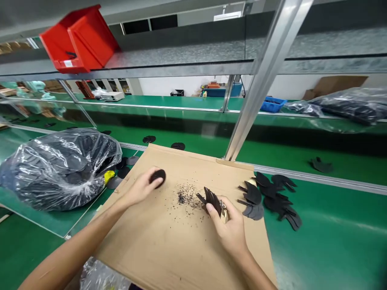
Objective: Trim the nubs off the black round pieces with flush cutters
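Observation:
My left hand [144, 186] is closed on a round black disc [158, 178], held at the left half of a brown cardboard sheet [157, 241]. Over the right half, my right hand [231, 227] grips several black curved flat pieces [212, 200] stacked together. Within that same hand shows a small tool with metal and a pale part [223, 211], mostly hidden by the fingers. Small black scraps [182, 198] lie scattered on the cardboard between both hands. Right of my right hand, a pile of notched black pieces [273, 197] spreads from the cardboard onto the green table.
A large clear plastic bag [66, 165] full of black discs stands to the left. An aluminium post [256, 84] rises behind the cardboard. Overhead, a red bin [80, 40] sits on the metal shelf. Beyond is a green conveyor [193, 143] with black discs on it.

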Action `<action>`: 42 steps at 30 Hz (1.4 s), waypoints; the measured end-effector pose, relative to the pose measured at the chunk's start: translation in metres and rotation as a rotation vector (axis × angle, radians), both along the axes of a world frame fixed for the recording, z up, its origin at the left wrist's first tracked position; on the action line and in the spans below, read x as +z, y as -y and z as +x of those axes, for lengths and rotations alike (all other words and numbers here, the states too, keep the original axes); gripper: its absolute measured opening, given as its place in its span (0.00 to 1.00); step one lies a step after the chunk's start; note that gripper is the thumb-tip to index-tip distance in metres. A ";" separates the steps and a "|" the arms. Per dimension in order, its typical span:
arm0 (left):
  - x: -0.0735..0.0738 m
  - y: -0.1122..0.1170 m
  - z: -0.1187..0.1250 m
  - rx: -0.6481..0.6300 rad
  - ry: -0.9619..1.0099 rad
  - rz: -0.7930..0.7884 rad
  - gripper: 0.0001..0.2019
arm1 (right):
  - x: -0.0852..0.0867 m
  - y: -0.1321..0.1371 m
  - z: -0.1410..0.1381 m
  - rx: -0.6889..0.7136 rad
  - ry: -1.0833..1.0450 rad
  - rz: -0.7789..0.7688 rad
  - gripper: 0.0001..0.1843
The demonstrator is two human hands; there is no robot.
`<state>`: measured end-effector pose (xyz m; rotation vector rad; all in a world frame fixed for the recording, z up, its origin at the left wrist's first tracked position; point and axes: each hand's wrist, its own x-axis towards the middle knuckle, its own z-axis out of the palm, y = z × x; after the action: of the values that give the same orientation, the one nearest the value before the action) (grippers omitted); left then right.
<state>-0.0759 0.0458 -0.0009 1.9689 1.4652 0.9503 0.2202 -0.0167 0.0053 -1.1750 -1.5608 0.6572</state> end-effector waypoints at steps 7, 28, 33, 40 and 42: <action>-0.009 0.028 0.093 -0.319 0.522 -0.316 0.18 | 0.003 0.001 -0.003 0.027 -0.133 -0.096 0.14; -0.022 0.034 0.080 -0.123 0.775 -0.547 0.22 | -0.008 -0.005 0.004 0.118 0.540 0.429 0.18; -0.017 0.037 0.083 -0.238 0.690 -0.458 0.21 | -0.006 -0.002 0.002 0.185 0.616 0.531 0.20; -0.018 0.029 0.077 -0.125 0.679 -0.238 0.18 | -0.002 0.001 -0.001 0.208 0.332 0.256 0.14; -0.017 0.028 0.075 -0.141 0.666 -0.198 0.17 | 0.000 0.002 -0.002 0.125 0.210 0.120 0.12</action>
<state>-0.0008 0.0176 -0.0184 1.3938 0.9808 1.1918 0.2183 -0.0182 0.0057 -1.0905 -1.8369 0.5260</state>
